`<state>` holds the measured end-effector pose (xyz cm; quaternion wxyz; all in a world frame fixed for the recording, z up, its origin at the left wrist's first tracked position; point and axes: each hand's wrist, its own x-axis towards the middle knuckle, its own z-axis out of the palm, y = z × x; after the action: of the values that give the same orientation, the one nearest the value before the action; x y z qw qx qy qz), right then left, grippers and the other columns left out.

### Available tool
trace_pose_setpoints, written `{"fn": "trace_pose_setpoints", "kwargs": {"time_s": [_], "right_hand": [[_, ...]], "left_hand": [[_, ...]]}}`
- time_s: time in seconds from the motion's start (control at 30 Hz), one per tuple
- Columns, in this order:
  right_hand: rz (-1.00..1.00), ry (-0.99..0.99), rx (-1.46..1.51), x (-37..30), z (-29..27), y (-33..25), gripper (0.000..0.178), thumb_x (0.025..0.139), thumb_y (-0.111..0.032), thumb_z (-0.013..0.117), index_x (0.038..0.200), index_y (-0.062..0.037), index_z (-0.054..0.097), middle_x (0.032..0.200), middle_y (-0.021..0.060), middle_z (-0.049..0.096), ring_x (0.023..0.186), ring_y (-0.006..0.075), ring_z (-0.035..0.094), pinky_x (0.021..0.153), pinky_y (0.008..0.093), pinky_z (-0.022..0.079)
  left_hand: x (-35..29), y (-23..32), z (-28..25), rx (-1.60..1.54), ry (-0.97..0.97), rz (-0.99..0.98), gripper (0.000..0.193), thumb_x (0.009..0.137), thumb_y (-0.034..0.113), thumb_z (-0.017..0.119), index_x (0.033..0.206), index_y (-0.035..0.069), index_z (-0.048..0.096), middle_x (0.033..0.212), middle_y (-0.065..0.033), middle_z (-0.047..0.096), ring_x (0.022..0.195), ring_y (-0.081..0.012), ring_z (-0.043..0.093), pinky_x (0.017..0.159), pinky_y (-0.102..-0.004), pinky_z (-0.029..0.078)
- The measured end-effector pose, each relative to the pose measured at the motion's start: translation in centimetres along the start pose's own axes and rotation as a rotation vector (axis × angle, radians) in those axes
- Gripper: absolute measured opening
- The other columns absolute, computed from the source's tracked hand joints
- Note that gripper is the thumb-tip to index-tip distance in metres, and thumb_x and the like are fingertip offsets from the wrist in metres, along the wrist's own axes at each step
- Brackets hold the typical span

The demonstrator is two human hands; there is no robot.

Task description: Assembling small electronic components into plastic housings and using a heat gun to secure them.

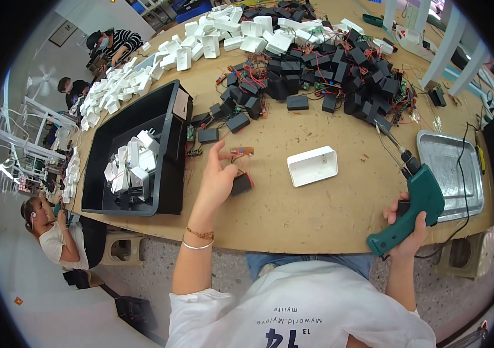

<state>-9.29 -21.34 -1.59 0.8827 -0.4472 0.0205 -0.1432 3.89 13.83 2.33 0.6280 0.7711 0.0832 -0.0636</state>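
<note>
My right hand point(406, 226) is wrapped round the handle of a green soldering gun point(421, 194), whose metal tip points up and away toward a heap of black blocks. My left hand point(218, 177) is curled at a small brown circuit board point(242, 151), index finger and thumb beside it; the exact grip is partly hidden. Wires run from the board toward a black rectangular block point(242, 184) just below, against the fingers. Between my hands an open white plastic case point(312, 166) lies on the table, its hollow side showing.
Black blocks with red wires and boards point(328, 72) are heaped at the far side, with white cases point(212, 40) behind. A black bin point(168, 145) of white parts stands left. To the right sit a metal tray point(473, 174) and a cord. Several people work at far left.
</note>
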Motion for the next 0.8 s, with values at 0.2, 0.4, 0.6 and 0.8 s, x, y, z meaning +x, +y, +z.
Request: {"fn": "trace_pose_setpoints", "kwargs": {"time_s": [0.2, 0.4, 0.6, 0.8], "right_hand": [[-0.005, 0.02, -0.018, 0.0, -0.1, -0.1, 0.058, 0.092, -0.048, 0.043, 0.118, 0.0036, 0.048, 0.087, 0.0118, 0.056, 0.066, 0.0147, 0.049, 0.068, 0.0304, 0.038], [-0.017, 0.014, -0.021, -0.1, 0.0, 0.1, 0.059, 0.092, -0.049, 0.042, 0.118, 0.0037, 0.048, 0.087, 0.0117, 0.055, 0.066, 0.0143, 0.049, 0.068, 0.0303, 0.038], [-0.012, 0.029, -0.028, 0.0, 0.3, 0.0, 0.06, 0.092, -0.05, 0.042, 0.118, 0.0035, 0.048, 0.086, 0.0116, 0.056, 0.065, 0.0141, 0.049, 0.068, 0.0302, 0.038], [0.0, 0.026, -0.036, 0.0, 0.2, -0.2, 0.06, 0.092, -0.051, 0.043, 0.118, 0.0036, 0.048, 0.087, 0.0114, 0.056, 0.065, 0.014, 0.049, 0.068, 0.0302, 0.038]], "left_hand": [[0.9, 2.4, -0.1, 0.844, 0.01, 0.735, 0.055, 0.07, -0.006, 0.055, 0.122, 0.01, 0.055, 0.13, -0.0156, 0.046, 0.115, -0.0343, 0.045, 0.095, -0.0391, 0.04], [3.9, 2.9, -0.6, 1.119, -0.248, 0.83, 0.027, 0.067, 0.002, 0.068, 0.092, 0.012, 0.071, 0.127, -0.0103, 0.052, 0.113, -0.033, 0.047, 0.093, -0.0396, 0.041], [4.2, 3.6, -0.2, 1.108, -0.345, 0.954, 0.022, 0.066, 0.005, 0.068, 0.086, 0.013, 0.071, 0.126, -0.0068, 0.053, 0.112, -0.0302, 0.048, 0.092, -0.0379, 0.042], [5.3, 2.9, -0.6, 1.071, -0.308, 1.089, 0.016, 0.071, 0.007, 0.066, 0.086, 0.012, 0.071, 0.112, -0.0053, 0.061, 0.105, -0.0286, 0.053, 0.087, -0.0374, 0.045]]}}
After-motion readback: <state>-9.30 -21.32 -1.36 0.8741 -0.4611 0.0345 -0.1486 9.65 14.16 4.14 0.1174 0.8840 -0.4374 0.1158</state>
